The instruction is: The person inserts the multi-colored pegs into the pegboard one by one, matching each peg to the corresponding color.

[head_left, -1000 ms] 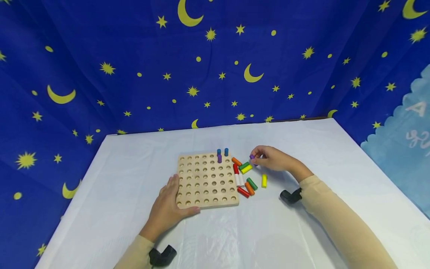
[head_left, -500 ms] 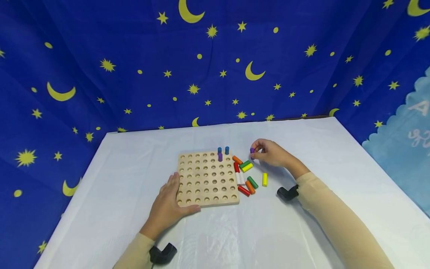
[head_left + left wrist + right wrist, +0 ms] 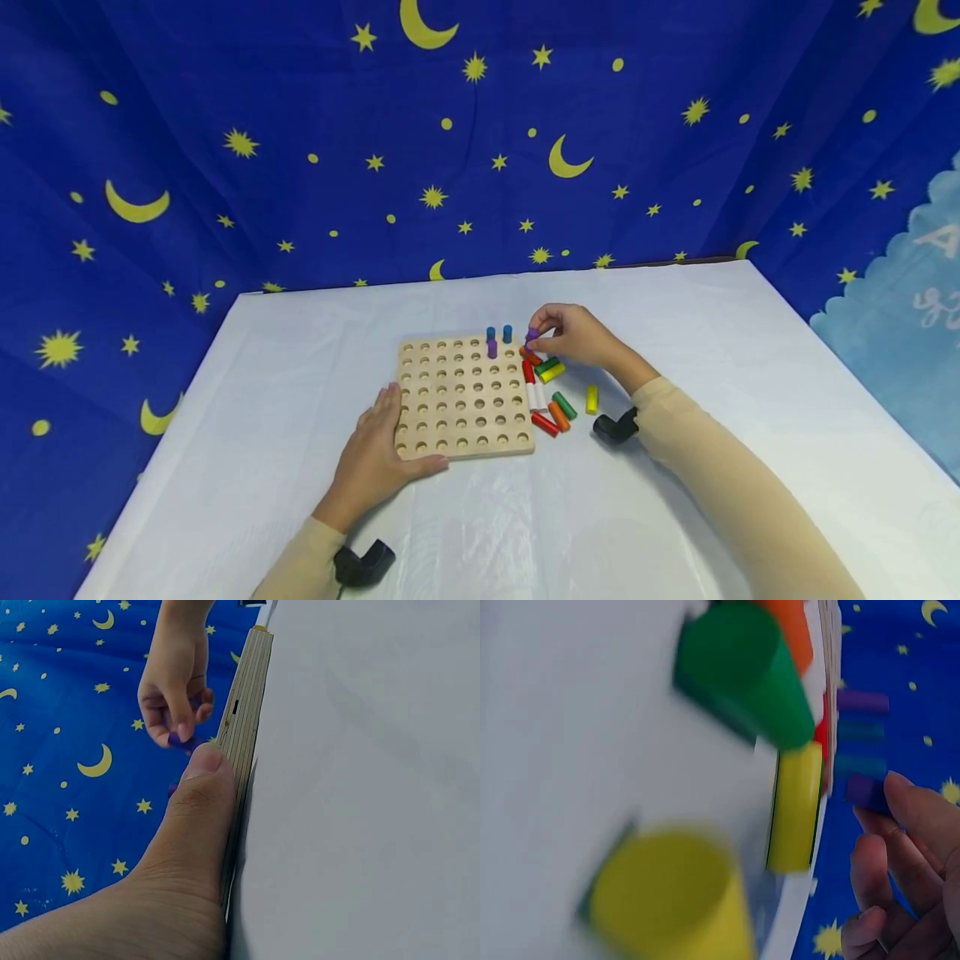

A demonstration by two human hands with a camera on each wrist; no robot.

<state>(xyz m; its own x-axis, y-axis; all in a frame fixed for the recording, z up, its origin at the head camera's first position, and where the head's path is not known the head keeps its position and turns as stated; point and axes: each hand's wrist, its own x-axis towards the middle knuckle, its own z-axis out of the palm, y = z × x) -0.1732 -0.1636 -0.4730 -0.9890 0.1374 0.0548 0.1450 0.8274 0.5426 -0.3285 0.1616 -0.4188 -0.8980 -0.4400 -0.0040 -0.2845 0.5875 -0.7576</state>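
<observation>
A wooden pegboard [image 3: 452, 416] with rows of round holes lies on the white table. My left hand [image 3: 371, 454] rests against its near left corner, fingers along the left side and thumb along the front edge; the left wrist view shows that thumb [image 3: 196, 791] against the layered edge. Two blue pegs [image 3: 507, 334] and one purple peg [image 3: 492, 349] stand upright at the board's far right. My right hand [image 3: 577, 335] pinches another purple peg [image 3: 532, 334] between thumb and fingers, just off the board's far right corner, above an orange peg [image 3: 530, 356].
Loose pegs lie along the board's right side: red [image 3: 545, 424], white [image 3: 541, 397], green [image 3: 564, 405], orange [image 3: 558, 416] and yellow [image 3: 552, 372]. Another yellow peg [image 3: 592, 399] lies farther right. A blue curtain [image 3: 300, 100] with moons and stars hangs behind the table.
My right hand has lifted the purple peg, turned it upright and carried it left toward the board's far right corner. The left hand and the board stay in place.
</observation>
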